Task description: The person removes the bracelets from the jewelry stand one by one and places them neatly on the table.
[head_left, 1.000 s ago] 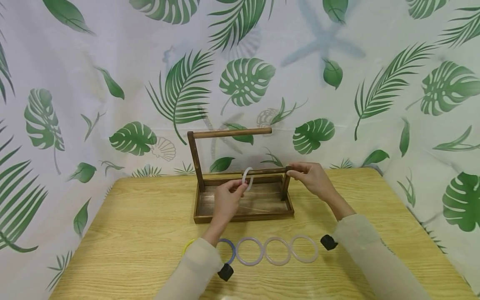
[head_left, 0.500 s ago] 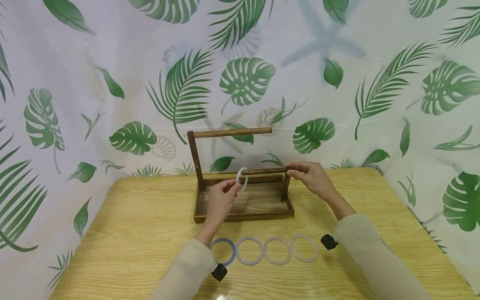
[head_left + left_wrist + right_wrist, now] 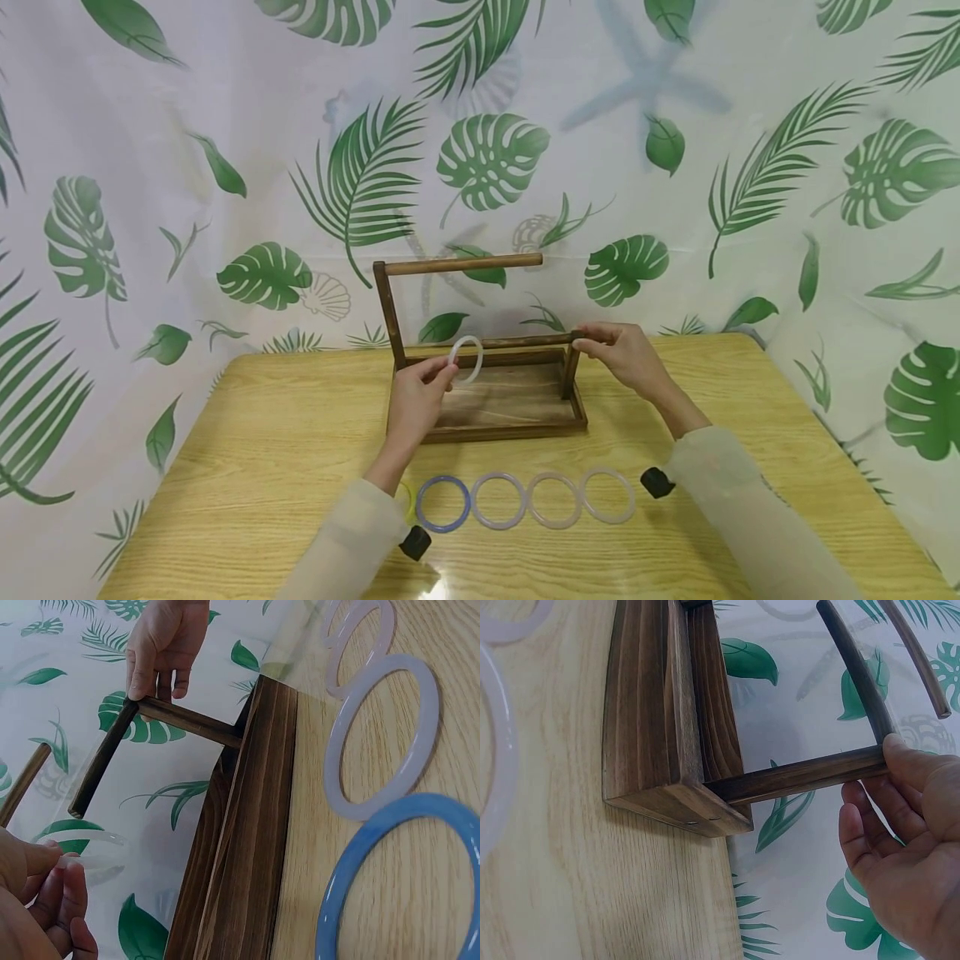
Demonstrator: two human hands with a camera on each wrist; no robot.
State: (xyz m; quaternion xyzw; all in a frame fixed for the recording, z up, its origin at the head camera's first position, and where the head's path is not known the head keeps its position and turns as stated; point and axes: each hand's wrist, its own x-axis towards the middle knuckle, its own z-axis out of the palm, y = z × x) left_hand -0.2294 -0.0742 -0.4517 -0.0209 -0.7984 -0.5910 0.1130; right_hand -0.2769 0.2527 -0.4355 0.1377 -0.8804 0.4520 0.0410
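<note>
My left hand (image 3: pixel 420 400) pinches a translucent white bangle (image 3: pixel 480 367) between thumb and fingers. In the left wrist view this bangle (image 3: pixel 105 838) stands just off the free end of the lower wooden bar (image 3: pixel 101 769). My right hand (image 3: pixel 618 354) grips the top of the short post (image 3: pixel 572 375), where the lower bar joins it; thumb and fingers at that corner show in the right wrist view. Both belong to a dark brown wooden jewellery stand (image 3: pixel 495 435) with a shallow tray base. A taller post (image 3: pixel 390 317) on the left carries an upper bar (image 3: pixel 465 265).
In front of the stand lies a row of bangles: a yellow one (image 3: pixel 410 500) partly behind the left sleeve, a blue one (image 3: pixel 444 530), a pale lilac one (image 3: pixel 498 527) and pale pinkish ones to the right. A leaf-print cloth (image 3: pixel 480 167) hangs behind the wooden table (image 3: pixel 262 433).
My left hand has drawn the white bangle leftward along the lower bar and past its free end. The right hand stays on the short post.
</note>
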